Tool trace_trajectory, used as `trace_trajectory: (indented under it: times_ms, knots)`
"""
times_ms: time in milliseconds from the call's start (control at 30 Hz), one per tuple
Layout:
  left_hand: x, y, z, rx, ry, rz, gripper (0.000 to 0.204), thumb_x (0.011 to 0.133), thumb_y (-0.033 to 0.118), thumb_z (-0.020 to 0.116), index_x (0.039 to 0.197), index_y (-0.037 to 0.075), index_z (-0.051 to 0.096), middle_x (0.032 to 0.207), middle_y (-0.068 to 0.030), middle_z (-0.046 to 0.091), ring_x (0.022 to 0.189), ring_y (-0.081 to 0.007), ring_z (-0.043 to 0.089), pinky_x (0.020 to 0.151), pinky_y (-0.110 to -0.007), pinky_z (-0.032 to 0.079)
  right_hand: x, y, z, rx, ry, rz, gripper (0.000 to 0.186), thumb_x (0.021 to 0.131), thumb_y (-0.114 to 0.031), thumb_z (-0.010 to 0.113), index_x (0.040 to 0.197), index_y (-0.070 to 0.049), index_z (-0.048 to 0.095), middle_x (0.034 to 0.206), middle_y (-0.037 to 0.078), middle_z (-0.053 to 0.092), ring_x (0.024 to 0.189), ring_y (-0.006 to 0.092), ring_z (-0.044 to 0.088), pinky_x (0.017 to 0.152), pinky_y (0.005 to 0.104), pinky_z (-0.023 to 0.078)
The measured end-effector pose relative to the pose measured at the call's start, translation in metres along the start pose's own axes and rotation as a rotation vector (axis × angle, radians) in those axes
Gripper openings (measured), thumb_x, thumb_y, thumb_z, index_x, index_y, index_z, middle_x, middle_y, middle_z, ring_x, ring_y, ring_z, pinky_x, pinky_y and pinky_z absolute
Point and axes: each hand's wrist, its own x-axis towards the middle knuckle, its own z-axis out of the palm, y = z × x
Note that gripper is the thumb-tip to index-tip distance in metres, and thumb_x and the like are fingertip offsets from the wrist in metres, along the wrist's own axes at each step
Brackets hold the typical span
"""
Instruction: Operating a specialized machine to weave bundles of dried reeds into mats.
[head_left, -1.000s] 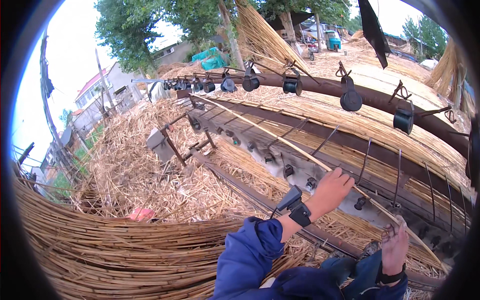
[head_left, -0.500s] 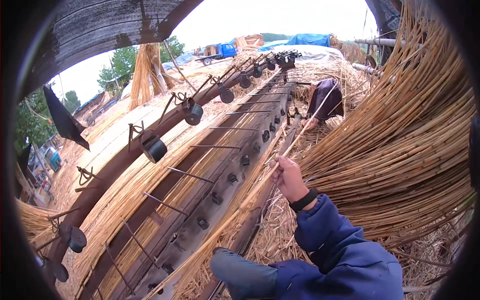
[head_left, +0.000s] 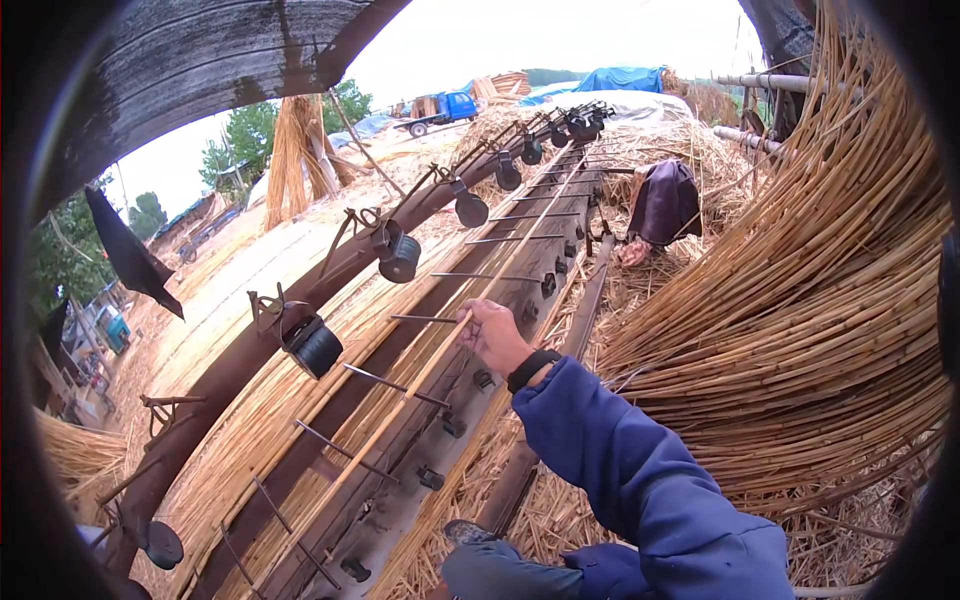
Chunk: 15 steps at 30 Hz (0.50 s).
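My right hand, its blue sleeve coming in from the lower right and a black band at the wrist, is closed around a long pale reed. The reed stretches lengthwise over the row of thin metal rods on the long dark frame. Beyond the hand, dark reels of wire hang from a brown beam. My left hand is out of the picture.
A big bundle of reeds curves down along the right. Finished-looking reed matting spreads under and beyond the beam. Loose straw covers the ground by my leg. A dark cloth hangs near the frame's far end.
My right hand has moved left with the reed, from beside the frame to above its rods. The reed now lies along the rods. The view has shifted slightly.
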Motion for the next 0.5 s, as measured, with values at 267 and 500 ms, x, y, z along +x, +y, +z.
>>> trace_trajectory:
  times_ms: [267,500]
  knots:
    - [-0.065,0.041,0.005,0.36,-0.133,-0.033,0.025,0.081,0.013,0.062,0.102,0.0,0.063,0.098,-0.0167,0.063,0.088,-0.03,0.061,0.08,-0.036,0.047,0.059,0.04,0.002,-0.672,-0.006,0.383,0.03,0.089,-0.024,0.051,0.095,0.005,0.053,0.082,0.011,0.06,0.062,0.0164,0.06,0.044,0.0249,0.047]
    - [-0.088,0.066,0.027,-0.27,-0.285,-0.226,0.023,0.083,0.011,0.06,0.103,-0.001,0.062,0.095,-0.0197,0.064,0.085,-0.0303,0.062,0.074,-0.036,0.049,-0.066,0.064,-0.064,-0.919,-0.155,0.216,0.024,0.085,-0.017,0.05,0.083,0.003,0.061,0.069,0.007,0.062,0.056,0.0128,0.059,0.046,0.0254,0.046]
